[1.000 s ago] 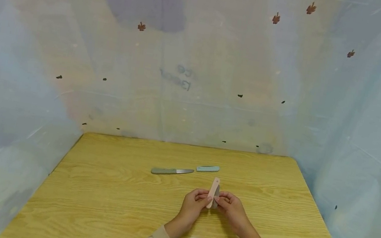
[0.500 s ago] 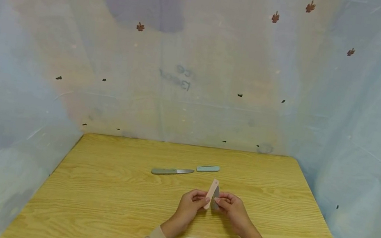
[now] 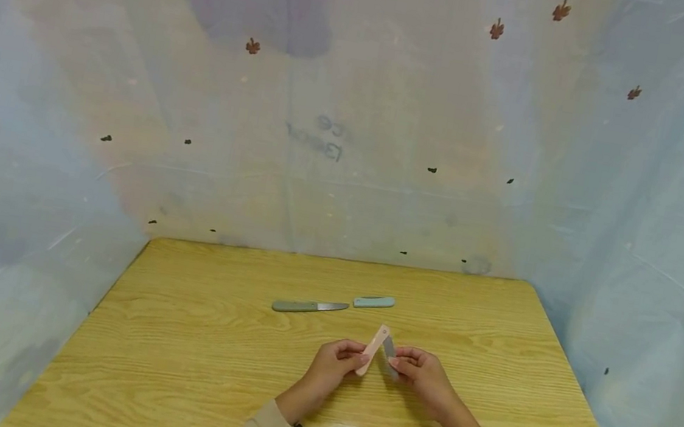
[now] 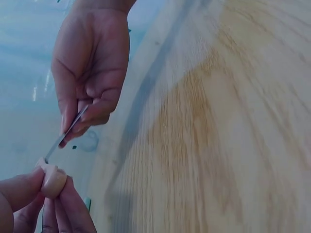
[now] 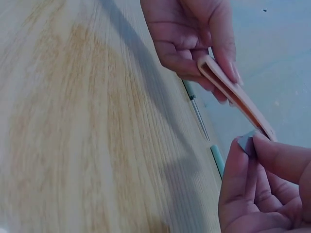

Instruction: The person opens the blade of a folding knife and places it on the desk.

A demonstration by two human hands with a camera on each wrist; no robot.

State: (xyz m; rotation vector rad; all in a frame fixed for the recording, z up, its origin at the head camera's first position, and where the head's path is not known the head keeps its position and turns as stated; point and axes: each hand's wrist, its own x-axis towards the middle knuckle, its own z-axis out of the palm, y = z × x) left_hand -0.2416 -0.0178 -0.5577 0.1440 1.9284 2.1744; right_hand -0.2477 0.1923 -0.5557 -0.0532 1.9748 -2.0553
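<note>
A folding knife with a pink handle (image 3: 373, 347) is partly unfolded between my hands, making an upside-down V above the table. My left hand (image 3: 327, 368) pinches the handle between thumb and fingers. Thumb and fingers of my right hand (image 3: 428, 382) pinch the grey blade (image 3: 389, 348) near its tip. In the right wrist view, the slot of the pink handle (image 5: 235, 94) faces the camera, while fingers hide much of the blade (image 5: 248, 144). From the left wrist, the blade (image 4: 57, 144) shows edge-on between the two hands.
Beyond the hands on the wooden table (image 3: 192, 354) lies an unfolded knife with an olive handle (image 3: 295, 307). Beside its tip is a folded light-blue pocketknife (image 3: 373, 302). A pale patterned sheet (image 3: 343, 206) hangs behind the table and at both sides.
The blade has swung farther out of the pink handle, widening the angle between them. My left hand has moved left and slightly down with the handle; my right hand has shifted slightly right.
</note>
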